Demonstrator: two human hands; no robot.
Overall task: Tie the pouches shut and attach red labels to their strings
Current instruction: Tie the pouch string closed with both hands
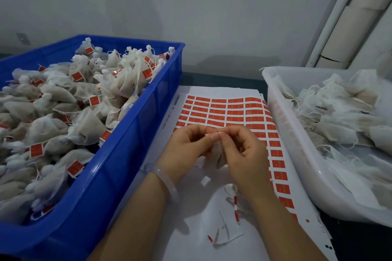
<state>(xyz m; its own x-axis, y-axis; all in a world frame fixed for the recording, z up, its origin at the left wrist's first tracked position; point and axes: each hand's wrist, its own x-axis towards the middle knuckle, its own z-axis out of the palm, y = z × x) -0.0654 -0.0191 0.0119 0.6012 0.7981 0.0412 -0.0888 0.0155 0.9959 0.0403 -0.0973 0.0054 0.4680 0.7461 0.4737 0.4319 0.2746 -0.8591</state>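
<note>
Pinched at the fingertips: left hand [188, 144] and right hand [241, 148] meet at the top of one small pouch [216, 155], which hangs between the palms. String too fine to make out. Pale bangle [167, 182] on left wrist. Left of the grip, blue crate [127, 154] heaped with tagged pouches [63, 112]. Under and beyond the grip, sheet of red labels [222, 110], its near part bare. Nearer than the grip, backing scraps [227, 232]. Right of it, white tub [286, 133] of untagged pouches [339, 112].

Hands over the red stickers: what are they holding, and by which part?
Both the left hand and right hand pinch one small pouch by its top, fingertips meeting there; its body hangs between the palms.
</note>
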